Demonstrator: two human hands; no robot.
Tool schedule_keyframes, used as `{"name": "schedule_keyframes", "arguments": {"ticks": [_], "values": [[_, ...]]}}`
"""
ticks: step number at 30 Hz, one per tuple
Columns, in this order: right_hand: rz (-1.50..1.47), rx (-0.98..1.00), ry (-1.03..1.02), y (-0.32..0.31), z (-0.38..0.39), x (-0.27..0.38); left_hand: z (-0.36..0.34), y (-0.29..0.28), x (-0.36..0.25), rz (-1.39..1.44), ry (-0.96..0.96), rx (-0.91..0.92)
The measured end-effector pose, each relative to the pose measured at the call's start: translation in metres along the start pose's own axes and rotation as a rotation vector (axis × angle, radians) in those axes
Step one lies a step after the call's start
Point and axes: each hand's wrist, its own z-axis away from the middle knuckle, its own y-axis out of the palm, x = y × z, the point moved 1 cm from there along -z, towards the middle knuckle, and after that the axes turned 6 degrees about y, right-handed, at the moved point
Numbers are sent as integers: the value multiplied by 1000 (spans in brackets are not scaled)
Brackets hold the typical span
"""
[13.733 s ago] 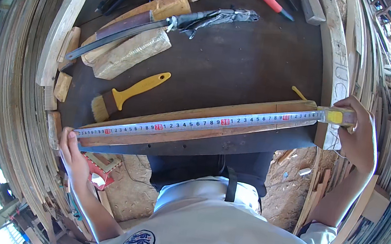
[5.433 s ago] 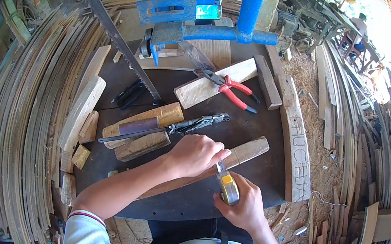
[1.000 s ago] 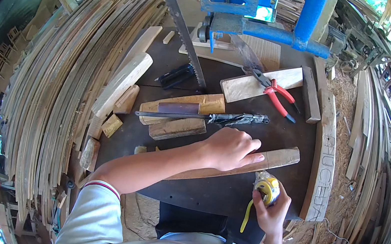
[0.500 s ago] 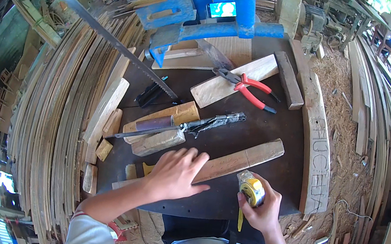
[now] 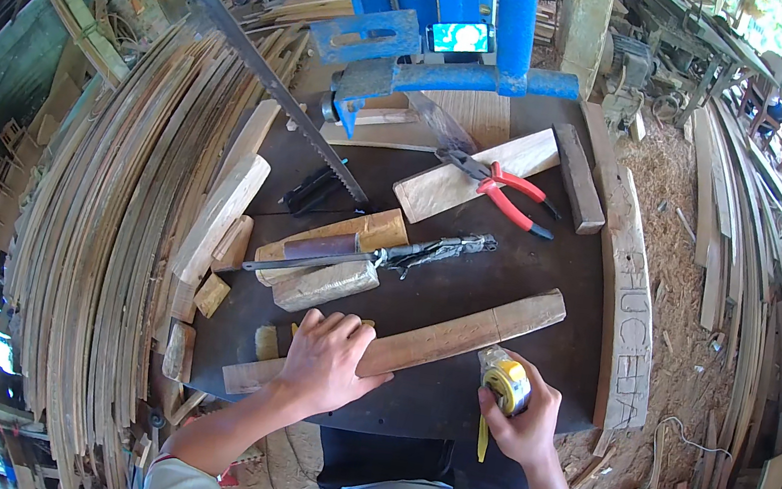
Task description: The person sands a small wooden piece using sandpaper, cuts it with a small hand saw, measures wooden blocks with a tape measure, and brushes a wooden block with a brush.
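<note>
My left hand (image 5: pixel 323 364) lies across a long wooden bar (image 5: pixel 457 341), its fingers over the far edge and its thumb along the near side. A thin pencil-like line crosses the bar toward its right end. In my right hand (image 5: pixel 531 422) is a yellow tape measure (image 5: pixel 506 381), held near the table's front edge, with a short piece of yellow tape hanging below it. Beside my left hand lies a brush (image 5: pixel 268 342), partly covered by the fingers. Beyond the bar rest short wooden blocks (image 5: pixel 329 286) and a slim tool with a wrapped dark end (image 5: pixel 446 251).
Red-handled pliers (image 5: pixel 514 197) lie on a pale block at the back. A saw blade (image 5: pixel 265 74) slants down to the dark tabletop (image 5: pixel 551 258) from a blue metal frame (image 5: pixel 476 80). A carved beam (image 5: pixel 626 310) borders the right side. Stacked planks (image 5: pixel 114 203) fill the left.
My left hand has come down and left onto the wooden bar and its fingers have closed around it. My right hand keeps the tape measure in nearly the same place. The view has shifted slightly.
</note>
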Motion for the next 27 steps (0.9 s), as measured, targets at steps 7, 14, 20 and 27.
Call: {"name": "schedule_keyframes", "arguments": {"ticks": [7, 14, 20, 27], "values": [[16, -32, 9, 2, 4, 3, 32, -44, 12, -58, 55, -213], [64, 23, 31, 5, 2, -2, 109, -88, 55, -241, -157, -526], [44, -43, 16, 11, 1, 2, 175, -114, 139, -598, -487, -678], [86, -53, 29, 12, 0, 4, 113, -131, 241, -202, -848, -528]]}}
